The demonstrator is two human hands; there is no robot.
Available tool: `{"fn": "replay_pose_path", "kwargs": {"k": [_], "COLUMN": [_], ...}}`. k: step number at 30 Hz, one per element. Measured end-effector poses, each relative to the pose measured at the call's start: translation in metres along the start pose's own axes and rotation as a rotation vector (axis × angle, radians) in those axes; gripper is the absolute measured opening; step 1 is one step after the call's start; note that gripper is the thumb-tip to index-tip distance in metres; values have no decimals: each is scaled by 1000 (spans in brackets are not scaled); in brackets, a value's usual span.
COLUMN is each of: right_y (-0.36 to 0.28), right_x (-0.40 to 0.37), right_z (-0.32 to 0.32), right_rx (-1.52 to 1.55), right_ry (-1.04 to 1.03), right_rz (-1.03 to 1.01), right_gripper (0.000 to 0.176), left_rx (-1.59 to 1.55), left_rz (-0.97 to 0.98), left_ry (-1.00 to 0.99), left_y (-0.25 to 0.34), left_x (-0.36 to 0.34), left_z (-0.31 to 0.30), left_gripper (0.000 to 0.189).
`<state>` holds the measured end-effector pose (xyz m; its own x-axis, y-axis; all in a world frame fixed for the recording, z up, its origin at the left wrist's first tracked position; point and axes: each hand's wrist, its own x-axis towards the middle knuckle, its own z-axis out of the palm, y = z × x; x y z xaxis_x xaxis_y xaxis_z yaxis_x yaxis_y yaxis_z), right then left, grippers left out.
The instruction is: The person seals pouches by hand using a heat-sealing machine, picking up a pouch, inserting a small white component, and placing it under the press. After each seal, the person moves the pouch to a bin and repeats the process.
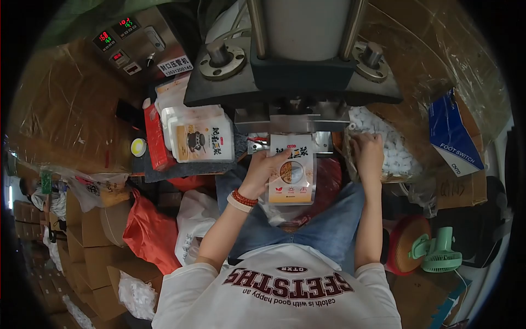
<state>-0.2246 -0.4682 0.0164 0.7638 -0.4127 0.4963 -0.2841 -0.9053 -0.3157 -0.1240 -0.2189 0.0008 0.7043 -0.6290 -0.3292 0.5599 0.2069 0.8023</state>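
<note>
My left hand is closed on the left side of a printed pouch, which lies flat with its top edge at the sealing machine's metal jaws. Over at the right, my right hand reaches to the near left edge of a box of small white spouts. Its fingers curl down there, and whether they hold a spout is too small to tell. A stack of similar pouches rests on a grey cloth left of the jaws.
A control box with lit digits stands at the upper left. Beside the pouch stack is a red box. At the right are a blue FOOT SWITCH box and a green fan. Cardboard boxes fill the lower left.
</note>
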Motion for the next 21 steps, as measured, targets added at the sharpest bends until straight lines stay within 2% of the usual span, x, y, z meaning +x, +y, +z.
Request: {"fn": "replay_pose_path", "kwargs": {"k": [2, 3, 5, 6, 8, 9, 11, 12, 14, 15, 16, 18, 20, 21], "right_y": [-7, -8, -4, -3, 0, 0, 0, -2, -7, -4, 2, -4, -40, -60], "right_x": [-2, -6, -5, -5, -11, -13, -11, -9, -4, -3, -1, 3, -2, -10], "right_z": [-6, -9, -16, -21, -29, -27, -21, -22, -26, -25, -25, -33, -67, -81], "right_rx": [-9, -5, 81, 83, 88, 88, 56, 58, 27, 28, 87, 147, 566, 626], "right_ry": [-197, -207, -100, -98, -295, -297, -223, -224, -259, -260, -232, -202, -163, -158], "right_rz": [82, 83, -2, -9, 117, 124, 59, 58, -50, -46, -50, -71, 189, 72], "right_gripper": [17, 17, 16, 16, 19, 19, 23, 23, 23, 23, 24, 25, 26, 28], "left_rx": [2, 1, 333, 331, 1183, 1185, 2118, 2119, 1992, 1856, 1856, 1388, 1330, 1279], "left_rz": [-39, -45, -102, -96, 679, 675, 583, 581, 664, 736, 734, 668, 740, 803], "left_ry": [9, 18, -43, -39, 421, 415, 762, 763, 374, 372, 371, 455, 487, 499], "left_y": [2, 7, 26, 30, 36, 40, 48, 42, 25, 23, 21, 20, 25, 28], "left_x": [1, -4, -10, -13, -27, -36, -57, -64, -72, -77, -81, -86, -89, -90], "left_z": [0, -1, -8, -20, -49, -58, -73, -88, -117, -116, -115, -110, -86, -72], "left_gripper": [29, 29, 40, 40, 54, 54, 60, 60, 61, 56, 56, 48, 46, 43]}}
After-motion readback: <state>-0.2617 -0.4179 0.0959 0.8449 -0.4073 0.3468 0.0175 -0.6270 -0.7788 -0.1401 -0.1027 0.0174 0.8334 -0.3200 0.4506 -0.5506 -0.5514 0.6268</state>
